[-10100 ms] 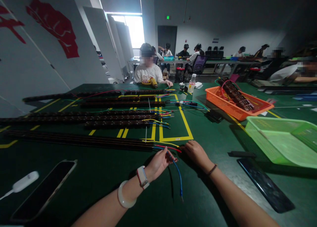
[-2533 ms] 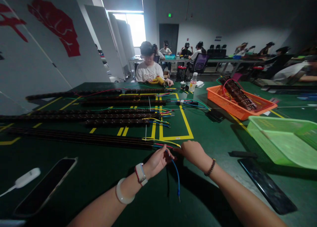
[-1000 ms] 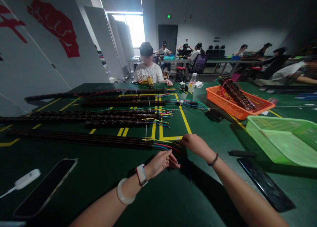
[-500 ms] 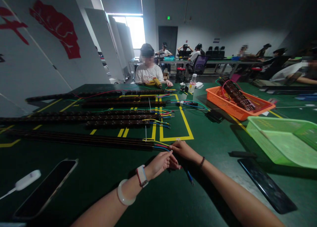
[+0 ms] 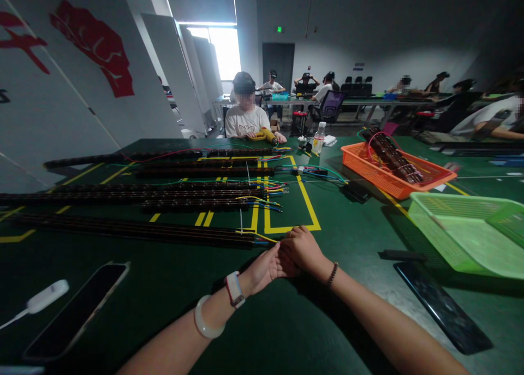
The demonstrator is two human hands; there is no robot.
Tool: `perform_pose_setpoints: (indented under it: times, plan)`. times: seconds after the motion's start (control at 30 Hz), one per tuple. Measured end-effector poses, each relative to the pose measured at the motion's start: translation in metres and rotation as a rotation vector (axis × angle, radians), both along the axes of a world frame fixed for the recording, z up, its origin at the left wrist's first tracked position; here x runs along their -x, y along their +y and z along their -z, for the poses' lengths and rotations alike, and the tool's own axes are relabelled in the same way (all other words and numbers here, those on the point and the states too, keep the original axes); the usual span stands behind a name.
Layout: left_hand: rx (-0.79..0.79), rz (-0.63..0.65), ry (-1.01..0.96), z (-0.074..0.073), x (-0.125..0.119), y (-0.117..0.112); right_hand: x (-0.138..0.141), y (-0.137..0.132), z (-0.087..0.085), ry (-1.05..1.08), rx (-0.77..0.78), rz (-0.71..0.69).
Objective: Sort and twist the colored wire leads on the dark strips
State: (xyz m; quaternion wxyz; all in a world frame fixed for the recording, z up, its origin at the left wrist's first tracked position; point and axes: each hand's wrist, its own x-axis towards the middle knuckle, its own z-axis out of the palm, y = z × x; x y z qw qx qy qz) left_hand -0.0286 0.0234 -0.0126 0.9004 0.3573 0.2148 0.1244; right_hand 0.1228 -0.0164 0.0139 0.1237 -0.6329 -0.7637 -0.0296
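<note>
A long dark bundle [image 5: 155, 229] lies across the near part of the green table, with a white tie standing up near its right end. Blue, red and yellow wires [image 5: 262, 242] come out of that end and run into my hands. My left hand [image 5: 268, 267], palm turned up, is closed round the wires from the near side. Over it my right hand [image 5: 303, 248] is curled on the same wires, its knuckles facing up. The two hands touch each other. The wire tips are hidden inside them.
More wire bundles [image 5: 196, 192] lie beyond mine. An orange basket [image 5: 385, 173] and a green basket [image 5: 454, 255] stand at right. A dark phone [image 5: 444, 307] lies at right, another phone [image 5: 77, 309] at left. Across the table, a person [image 5: 248, 118] sits by a yellow heat gun [image 5: 264, 136].
My right hand has curled further over the wires and against my left hand. The blue wire end that stuck out below the hands is now out of sight. Across the table the heat gun has shifted right.
</note>
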Motion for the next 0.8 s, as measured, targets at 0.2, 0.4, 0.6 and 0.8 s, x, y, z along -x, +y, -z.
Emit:
perform_pose_setpoints:
  times: [0.2,0.4,0.6,0.8]
  plan:
    - [0.151,-0.083,-0.055,0.008,-0.002,0.004,0.015,-0.008,-0.006,-0.287,-0.077,-0.021]
    - [0.223,-0.227,-0.037,0.011,-0.008,0.006,0.038,-0.018,0.01,-0.384,-0.136,0.029]
    - [0.27,-0.271,-0.024,0.012,-0.011,0.007,0.053,-0.03,0.02,-0.452,-0.17,0.055]
    - [0.282,-0.209,-0.067,0.012,-0.008,0.009,0.025,-0.042,-0.026,-0.204,-0.087,0.045]
